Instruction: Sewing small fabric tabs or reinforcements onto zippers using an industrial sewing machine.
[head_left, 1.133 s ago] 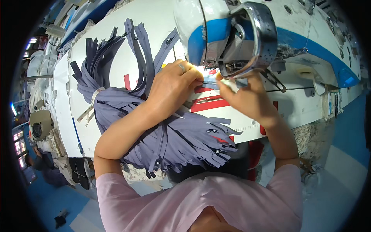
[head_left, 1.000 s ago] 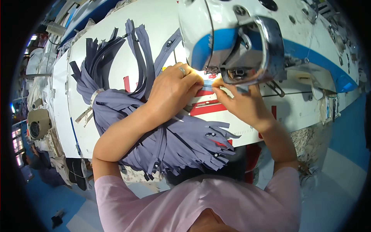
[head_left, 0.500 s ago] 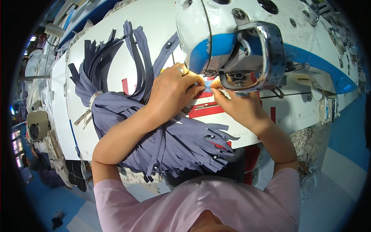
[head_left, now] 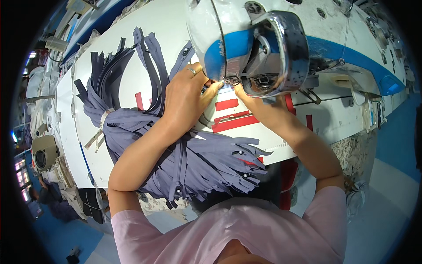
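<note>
Left hand (head_left: 184, 97) and right hand (head_left: 267, 110) beside the foot (head_left: 231, 80) of the machine (head_left: 246, 48); fingers (head_left: 212, 91) drawn together, whether pinching the strip (head_left: 226, 87) cannot be told; strip at the foot, between both hands; zippers (head_left: 193, 163) on the table (head_left: 176, 35); best kept flat, fingertips clear.

Pale bluish strip (head_left: 225, 89), mostly hidden, grey-purple zippers (head_left: 129, 121) tied in a bundle, ends fanned, on white table (head_left: 169, 33)
</note>
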A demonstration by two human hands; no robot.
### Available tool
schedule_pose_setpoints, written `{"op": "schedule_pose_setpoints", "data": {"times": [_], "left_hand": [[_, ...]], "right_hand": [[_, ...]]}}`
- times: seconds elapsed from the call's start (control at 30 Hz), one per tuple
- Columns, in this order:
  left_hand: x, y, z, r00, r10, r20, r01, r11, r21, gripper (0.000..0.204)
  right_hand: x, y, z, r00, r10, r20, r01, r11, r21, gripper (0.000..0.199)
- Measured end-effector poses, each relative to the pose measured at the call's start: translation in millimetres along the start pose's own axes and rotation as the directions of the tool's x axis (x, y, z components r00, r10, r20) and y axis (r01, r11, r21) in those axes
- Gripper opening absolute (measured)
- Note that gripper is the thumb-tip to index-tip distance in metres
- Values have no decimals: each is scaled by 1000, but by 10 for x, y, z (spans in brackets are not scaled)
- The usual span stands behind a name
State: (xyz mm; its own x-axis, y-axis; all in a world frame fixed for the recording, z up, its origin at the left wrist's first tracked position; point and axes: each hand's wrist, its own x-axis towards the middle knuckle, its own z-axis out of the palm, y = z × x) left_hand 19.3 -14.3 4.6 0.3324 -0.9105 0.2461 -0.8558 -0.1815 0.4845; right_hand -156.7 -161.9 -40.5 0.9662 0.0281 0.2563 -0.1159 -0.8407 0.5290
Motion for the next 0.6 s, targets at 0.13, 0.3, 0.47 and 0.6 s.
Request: {"op": "schedule_pose_setpoints", "data": {"times": [0.13,0.3,0.47,0.6], "left_hand": [[24,35,-25,997,33,-67,-31,999,36,16],[29,0,-31,1000,1,-20,0,997,79,15],[35,2,0,997,34,-75,-27,995,99,17],[22,-38,3,1000,11,-17,-9,992,125,17]], "right_hand": [[32,-25,57,971,193,140,-238,752,615,36],[245,35,-35,893,439,-103,-160,522,838,13],[237,68,4,886,434,-164,-109,539,835,10],[301,153,-155,891,428,-153,-110,529,842,8]]}}
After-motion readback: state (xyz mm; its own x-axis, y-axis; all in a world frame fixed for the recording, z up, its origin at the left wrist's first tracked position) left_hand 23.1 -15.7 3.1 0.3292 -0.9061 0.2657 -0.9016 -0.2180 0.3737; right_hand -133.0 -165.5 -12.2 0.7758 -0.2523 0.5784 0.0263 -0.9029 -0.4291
